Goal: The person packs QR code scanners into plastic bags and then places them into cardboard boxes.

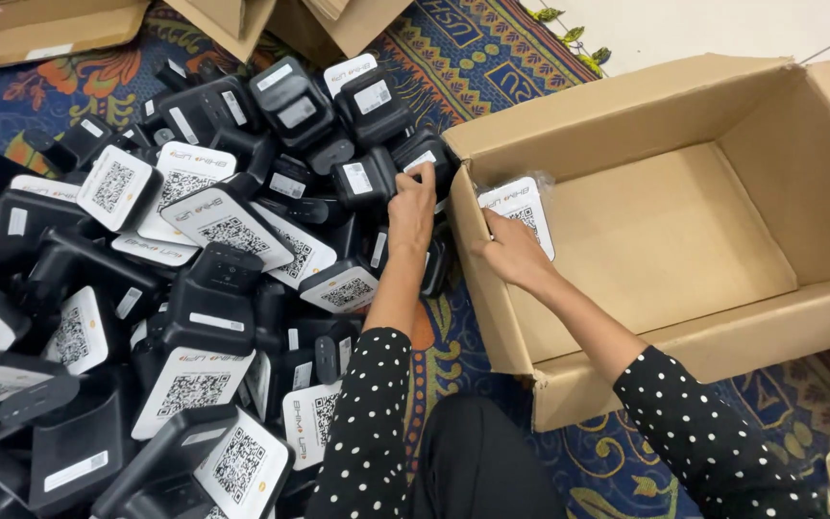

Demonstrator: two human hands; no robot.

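Patterned carpet [492,67] in blue, orange and yellow covers the floor, with a strip of pale floor showing beyond its fringed edge at the top right. Across the left half lies a heap of black devices [146,288] — small boxy units, many with white faces bearing square codes, tumbled at every angle. To the right stands an open cardboard box [770,317], its flaps spread, its brown bottom mostly bare. More flattened cardboard [50,29] lies along the top edge.

The left hand [413,204] reaches into the near edge of the heap, fingers curled down onto a black device [425,154] at the top of the pile just beside the box's left wall; whether the grip is closed around it cannot be told. The right hand [514,252] is inside the box at its left wall, fingers grasping a white-faced device [523,207] wrapped in clear plastic — held upright against the wall, above the box floor. Both arms wear black sleeves [367,423] with white dots.
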